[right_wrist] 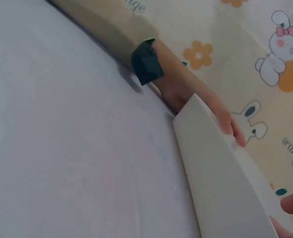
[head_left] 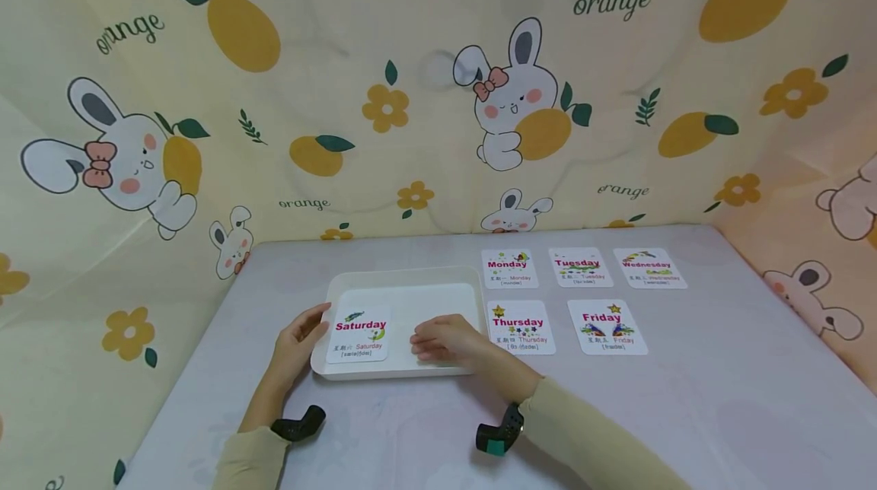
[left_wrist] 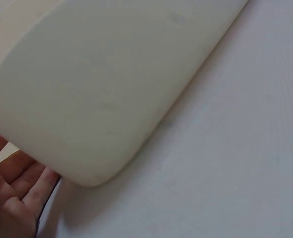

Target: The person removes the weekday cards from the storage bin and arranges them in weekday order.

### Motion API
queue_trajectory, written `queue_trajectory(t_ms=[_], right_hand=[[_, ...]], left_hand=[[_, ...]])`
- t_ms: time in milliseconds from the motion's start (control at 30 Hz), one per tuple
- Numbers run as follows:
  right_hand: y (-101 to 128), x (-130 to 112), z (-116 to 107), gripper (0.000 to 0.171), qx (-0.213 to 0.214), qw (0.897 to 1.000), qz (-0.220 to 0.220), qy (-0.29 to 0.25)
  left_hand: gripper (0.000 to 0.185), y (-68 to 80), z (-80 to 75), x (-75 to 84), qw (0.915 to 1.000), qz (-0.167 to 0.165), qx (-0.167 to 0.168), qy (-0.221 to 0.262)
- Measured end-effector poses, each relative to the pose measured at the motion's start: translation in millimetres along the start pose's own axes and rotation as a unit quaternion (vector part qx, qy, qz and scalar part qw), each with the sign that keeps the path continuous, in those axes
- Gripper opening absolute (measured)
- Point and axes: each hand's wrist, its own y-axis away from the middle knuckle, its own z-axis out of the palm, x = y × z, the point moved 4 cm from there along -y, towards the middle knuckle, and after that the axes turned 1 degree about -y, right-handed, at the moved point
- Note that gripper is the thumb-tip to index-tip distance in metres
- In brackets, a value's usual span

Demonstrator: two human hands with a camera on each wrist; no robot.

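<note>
The light was soft and even, with only faint shadows under the tray [head_left: 473, 288]. The head view bent at its edges. Both wrist views looked blurry, maybe because the camera sat too close.

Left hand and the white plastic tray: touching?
Touching. In the head view the left hand sits against the left rim of the white plastic tray, fingers on its edge. The right wrist view shows those fingers lying over the rim.
</note>
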Motion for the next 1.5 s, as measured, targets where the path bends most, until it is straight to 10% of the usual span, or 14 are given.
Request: queue_trajectory(t_ms=[967, 1500], right_hand=[[-18.9, 0.9, 31.4, 0.034, 0.040, 0.988, 0.049, -0.143], [-35.6, 2.7, 33.6, 0.032, 0.062, 0.993, 0.023, -0.096]], left_hand=[[0.044, 0.7, 0.0, 0.4, 0.9999, 0.009, 0.008, -0.010], [0.044, 2.1, 0.2, 3.0, 1.0000, -0.004, -0.002, 0.004]])
